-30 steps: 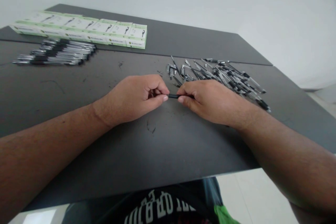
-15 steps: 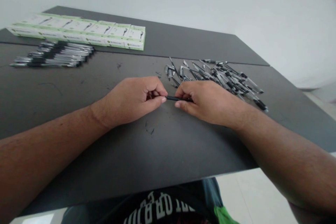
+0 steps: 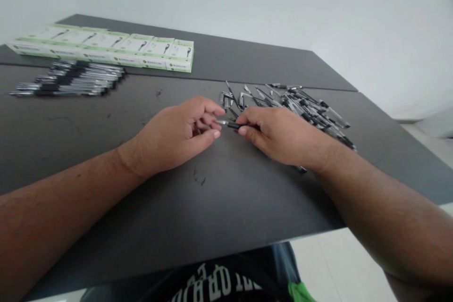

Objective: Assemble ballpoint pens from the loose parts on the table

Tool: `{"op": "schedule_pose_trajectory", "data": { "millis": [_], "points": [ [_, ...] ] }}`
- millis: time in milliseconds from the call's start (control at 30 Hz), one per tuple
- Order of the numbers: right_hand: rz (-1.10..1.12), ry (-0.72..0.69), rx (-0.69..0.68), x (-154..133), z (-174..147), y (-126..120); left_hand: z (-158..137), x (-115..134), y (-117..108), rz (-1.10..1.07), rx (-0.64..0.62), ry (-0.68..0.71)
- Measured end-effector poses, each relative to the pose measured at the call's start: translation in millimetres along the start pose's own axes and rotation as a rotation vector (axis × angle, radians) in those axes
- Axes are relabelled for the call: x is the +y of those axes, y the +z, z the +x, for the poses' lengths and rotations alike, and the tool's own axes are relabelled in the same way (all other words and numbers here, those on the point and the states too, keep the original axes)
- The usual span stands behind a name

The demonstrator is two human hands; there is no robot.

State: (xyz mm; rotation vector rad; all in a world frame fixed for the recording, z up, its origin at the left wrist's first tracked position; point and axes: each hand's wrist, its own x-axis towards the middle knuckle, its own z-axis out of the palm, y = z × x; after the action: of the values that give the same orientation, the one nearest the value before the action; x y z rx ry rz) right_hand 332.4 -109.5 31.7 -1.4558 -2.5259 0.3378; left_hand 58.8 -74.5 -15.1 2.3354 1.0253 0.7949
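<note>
My right hand (image 3: 281,134) pinches a pen (image 3: 232,125) by its black grip. The pen's silver tip points left, and what looks like its far end shows below my right wrist. My left hand (image 3: 177,134) is open around the tip, thumb and forefinger apart. Whether its inner fingers touch the tip I cannot tell. Just beyond my right hand lies a loose pile of pens (image 3: 307,108), clear barrels with black parts. Pen caps (image 3: 226,99) and thin refills (image 3: 253,92) lie at the pile's left side.
At the back left, a row of white and green pen boxes (image 3: 155,52) stands on the grey table (image 3: 226,207). In front of them, several pens (image 3: 74,80) lie side by side. Small dark marks (image 3: 199,178) dot the tabletop near me.
My left thumb and forefinger have parted and let go of the pen's end. The silver tip now shows between my hands, and the pen's far end appears below my right wrist.
</note>
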Motion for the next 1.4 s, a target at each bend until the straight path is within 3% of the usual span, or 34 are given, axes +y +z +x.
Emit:
{"op": "schedule_pose_trajectory", "data": {
  "millis": [133,267,400,567,867,1267,1400],
  "points": [
    [0.014,0.150,0.232,17.3,4.6,-12.6,0.6,-5.5,2.4,-0.051,0.050,-0.032],
    [-0.020,0.225,0.322,34.6,11.0,-19.9,1.0,-6.2,2.4,-0.028,0.017,-0.050],
    [-0.099,0.274,0.192,40.5,14.6,-19.9,1.3,-3.4,1.2,0.017,-0.014,-0.052],
    [-0.180,0.237,-0.021,37.9,15.2,-19.2,2.8,-0.9,0.1,0.030,-0.032,-0.058],
    [-0.205,0.238,-0.021,38.0,15.2,-18.2,3.1,-1.9,1.5,0.037,-0.061,-0.069],
    [-0.265,0.214,-0.134,35.5,12.3,-26.7,4.4,-1.8,0.0,0.078,-0.078,-0.058],
    [-0.229,0.201,-0.083,27.3,11.3,-21.2,4.9,-3.0,1.0,0.078,-0.078,-0.055]
  ]
}}
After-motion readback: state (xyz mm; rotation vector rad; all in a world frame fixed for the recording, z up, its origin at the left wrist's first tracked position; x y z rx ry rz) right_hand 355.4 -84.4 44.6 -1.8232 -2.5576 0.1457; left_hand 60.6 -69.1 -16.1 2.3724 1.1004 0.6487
